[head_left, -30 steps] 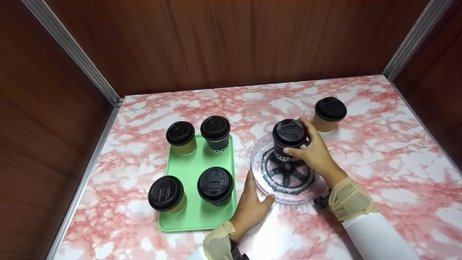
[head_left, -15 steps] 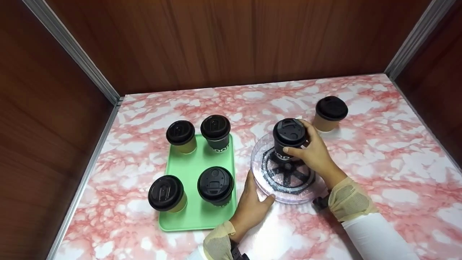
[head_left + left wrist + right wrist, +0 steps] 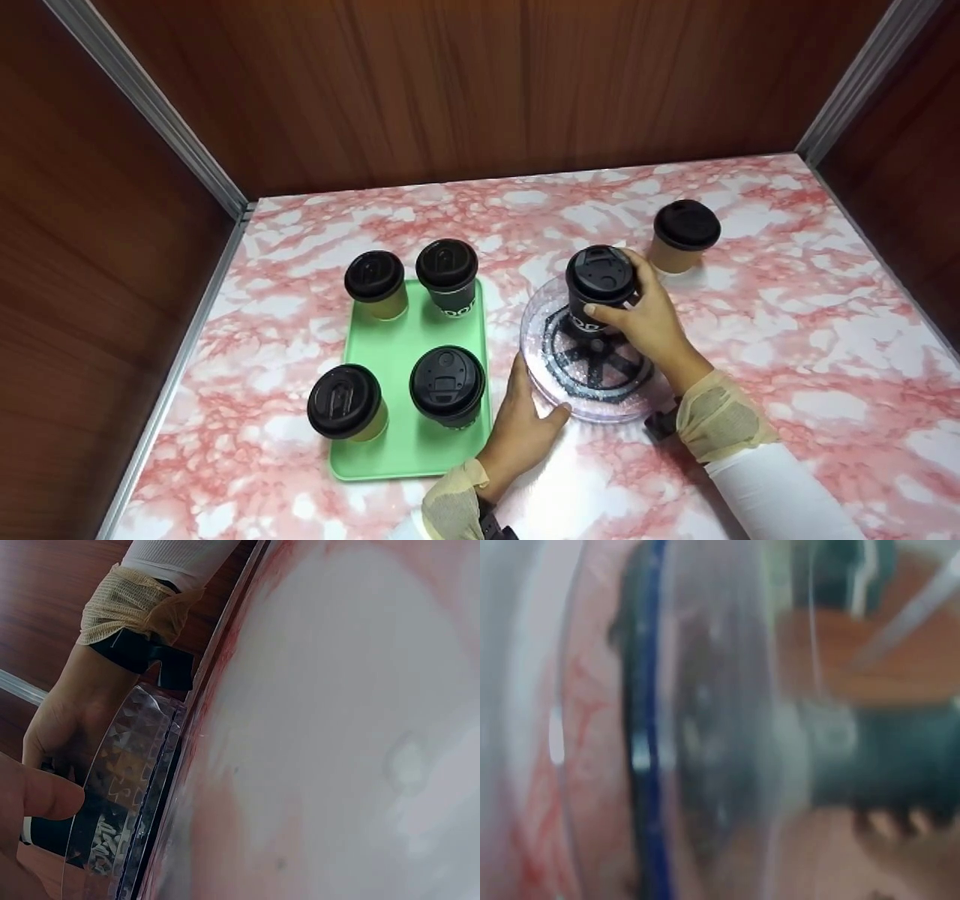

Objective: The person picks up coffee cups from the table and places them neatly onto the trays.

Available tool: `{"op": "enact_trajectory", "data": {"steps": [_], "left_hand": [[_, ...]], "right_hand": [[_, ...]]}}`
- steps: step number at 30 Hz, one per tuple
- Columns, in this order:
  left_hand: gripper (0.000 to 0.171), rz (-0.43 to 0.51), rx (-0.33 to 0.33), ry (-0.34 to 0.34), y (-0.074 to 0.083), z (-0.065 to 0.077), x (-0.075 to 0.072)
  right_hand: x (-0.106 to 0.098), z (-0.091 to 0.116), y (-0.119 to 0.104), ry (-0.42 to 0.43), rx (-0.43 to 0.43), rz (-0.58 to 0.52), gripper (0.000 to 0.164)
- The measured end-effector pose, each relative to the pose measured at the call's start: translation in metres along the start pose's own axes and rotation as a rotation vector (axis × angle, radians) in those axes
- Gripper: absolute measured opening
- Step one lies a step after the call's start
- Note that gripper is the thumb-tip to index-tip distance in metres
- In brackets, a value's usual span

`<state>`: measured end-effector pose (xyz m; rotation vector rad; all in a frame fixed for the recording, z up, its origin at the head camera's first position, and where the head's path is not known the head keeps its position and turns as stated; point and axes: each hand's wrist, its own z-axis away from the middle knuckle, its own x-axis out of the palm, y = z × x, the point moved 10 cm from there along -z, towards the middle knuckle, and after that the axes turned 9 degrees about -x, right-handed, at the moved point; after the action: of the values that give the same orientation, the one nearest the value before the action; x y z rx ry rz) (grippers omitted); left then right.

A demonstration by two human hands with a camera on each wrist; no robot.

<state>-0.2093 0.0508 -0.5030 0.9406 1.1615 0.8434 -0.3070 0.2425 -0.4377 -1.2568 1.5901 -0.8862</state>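
My right hand (image 3: pixel 660 326) grips a black paper coffee cup (image 3: pixel 584 306) with a black lid, thumb on the near side. The cup is upright over the far part of a round clear turntable (image 3: pixel 600 409) with a dark spoked centre; I cannot tell whether its base touches. At the turntable's near-left rim rests my left hand (image 3: pixel 521 435), fingers and thumb spread along the edge. In the left wrist view its thumb (image 3: pixel 49 795) lies close to the clear rim (image 3: pixel 124 772). The right wrist view is blurred, showing the turntable's edge (image 3: pixel 652 750) close up.
Left of the turntable lies a green tray (image 3: pixel 382 345) bearing several lidded coffee cups, brown and black. A brown cup (image 3: pixel 677 255) with a black lid stands behind the right hand. Dark wood panels (image 3: pixel 480 90) wall the marbled pink table (image 3: pixel 810 300).
Almost nothing differs. The right wrist and forearm have shifted slightly to the left; the cup, the turntable and the left hand stay where they were.
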Motion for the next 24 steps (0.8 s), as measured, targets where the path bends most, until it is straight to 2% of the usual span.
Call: {"op": "enact_trajectory", "data": {"steps": [5,10,13,19,24], "left_hand": [[0.099,0.005,-0.001,0.002,0.0,0.0,0.0],[0.098,0.003,0.003,0.005,-0.001,-0.001,0.001],[0.097,0.002,-0.002,0.003,-0.002,-0.001,0.001],[0.097,0.001,-0.023,0.002,-0.003,-0.002,0.001],[0.098,0.007,-0.014,0.002,-0.003,-0.002,0.002]], "right_hand": [[0.0,0.0,0.001,-0.002,0.0,-0.012,0.09],[-0.002,0.003,0.002,-0.017,0.006,-0.047,0.101],[-0.008,0.004,-0.001,-0.024,-0.022,-0.06,0.102],[-0.032,0.002,-0.009,0.013,-0.09,-0.077,0.083],[-0.055,0.0,-0.014,0.125,-0.14,-0.13,0.073]]}}
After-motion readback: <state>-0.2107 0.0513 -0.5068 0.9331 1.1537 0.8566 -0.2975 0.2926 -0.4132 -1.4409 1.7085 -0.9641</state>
